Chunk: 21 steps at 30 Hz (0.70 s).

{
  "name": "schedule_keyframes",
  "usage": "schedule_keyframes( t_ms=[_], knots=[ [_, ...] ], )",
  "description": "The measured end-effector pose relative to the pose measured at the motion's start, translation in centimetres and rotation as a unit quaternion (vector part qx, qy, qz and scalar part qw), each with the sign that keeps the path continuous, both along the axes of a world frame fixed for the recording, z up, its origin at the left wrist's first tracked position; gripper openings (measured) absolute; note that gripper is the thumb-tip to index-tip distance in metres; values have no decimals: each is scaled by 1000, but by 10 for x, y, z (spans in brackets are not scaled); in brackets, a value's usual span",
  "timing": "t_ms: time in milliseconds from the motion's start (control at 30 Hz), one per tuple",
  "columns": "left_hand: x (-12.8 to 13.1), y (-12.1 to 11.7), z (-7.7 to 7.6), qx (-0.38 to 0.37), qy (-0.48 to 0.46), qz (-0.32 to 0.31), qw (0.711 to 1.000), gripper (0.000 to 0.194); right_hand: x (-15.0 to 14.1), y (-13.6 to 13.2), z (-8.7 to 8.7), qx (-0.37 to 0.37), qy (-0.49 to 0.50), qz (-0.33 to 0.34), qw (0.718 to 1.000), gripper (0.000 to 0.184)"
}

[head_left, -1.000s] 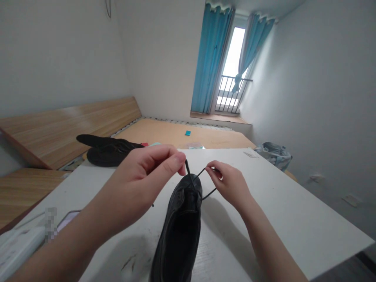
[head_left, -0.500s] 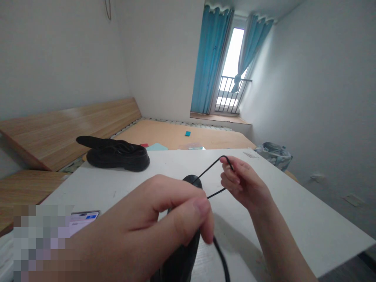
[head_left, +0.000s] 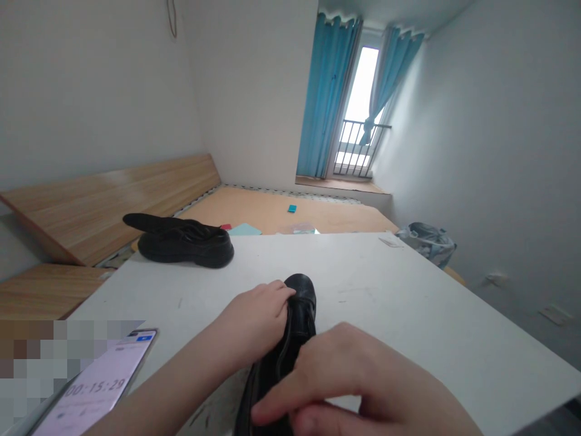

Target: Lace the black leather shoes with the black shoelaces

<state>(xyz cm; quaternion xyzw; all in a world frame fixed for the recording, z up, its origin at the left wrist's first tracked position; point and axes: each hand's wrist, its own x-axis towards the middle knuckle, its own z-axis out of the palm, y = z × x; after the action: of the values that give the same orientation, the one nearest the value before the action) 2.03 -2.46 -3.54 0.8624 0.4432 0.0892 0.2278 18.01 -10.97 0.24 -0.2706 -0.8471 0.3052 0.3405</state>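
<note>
A black shoe (head_left: 300, 306) lies on the table in front of me, its toe pointing away. My left hand (head_left: 265, 315) is closed over the shoe's left side near the toe. Across the rear half of the shoe reaches my right hand (head_left: 363, 372), with its index finger stretched toward the opening and its thumb bent close by. Whatever the right fingers grip is hidden, and the black lace cannot be told apart from the dark shoe. Farther off on the left stands a second black shoe (head_left: 186, 245), with a flat black insole-like piece (head_left: 149, 222) jutting from its top.
A phone (head_left: 102, 387) showing a timer lies at the left edge of the white table (head_left: 390, 303). Beyond the table is a tan bed-like surface (head_left: 254, 203) with small coloured items. A patterned bag (head_left: 426, 239) stands past the right corner.
My left hand has moved forward from the near foreground onto the shoe's toe area. My right hand has come back from the raised, stretched lace to the shoe; the lace loop is gone from view.
</note>
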Motion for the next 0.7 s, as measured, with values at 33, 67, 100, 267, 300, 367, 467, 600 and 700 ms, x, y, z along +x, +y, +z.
schedule_keyframes(
  t_ms=[33, 67, 100, 267, 300, 367, 467, 600, 700],
  knots=[
    [2, 1, -2, 2, -7, 0, 1000, 38, 0, 0, 0, -3, -19, -11, 1000, 25],
    [3, 2, -4, 2, -18, -1, 1000, 37, 1, 3, -2, 4, -30, -52, 998, 26],
    [3, 3, -5, -1, -33, -4, 999, 34, 4, 9, -6, 13, -37, -109, 993, 26],
    [4, 8, 3, -54, -149, -10, 987, 29, 24, 48, -37, -28, -96, -232, 968, 21],
    [4, 8, 7, -62, -175, -8, 983, 31, 27, 53, -43, -42, -103, -217, 970, 18],
    [1, 6, 19, -72, -226, -3, 972, 34, 32, 57, -52, -74, -88, -186, 976, 15],
    [-7, -5, 41, -56, -320, 16, 946, 33, 40, 55, -55, -165, 33, -154, 974, 22],
    [-22, -17, 57, 86, -242, 21, 966, 23, 59, 49, -48, -284, 267, -128, 912, 35],
    [-30, -15, 45, 149, 2, 51, 988, 31, 70, 46, -49, -227, 144, -229, 936, 24]
  ],
)
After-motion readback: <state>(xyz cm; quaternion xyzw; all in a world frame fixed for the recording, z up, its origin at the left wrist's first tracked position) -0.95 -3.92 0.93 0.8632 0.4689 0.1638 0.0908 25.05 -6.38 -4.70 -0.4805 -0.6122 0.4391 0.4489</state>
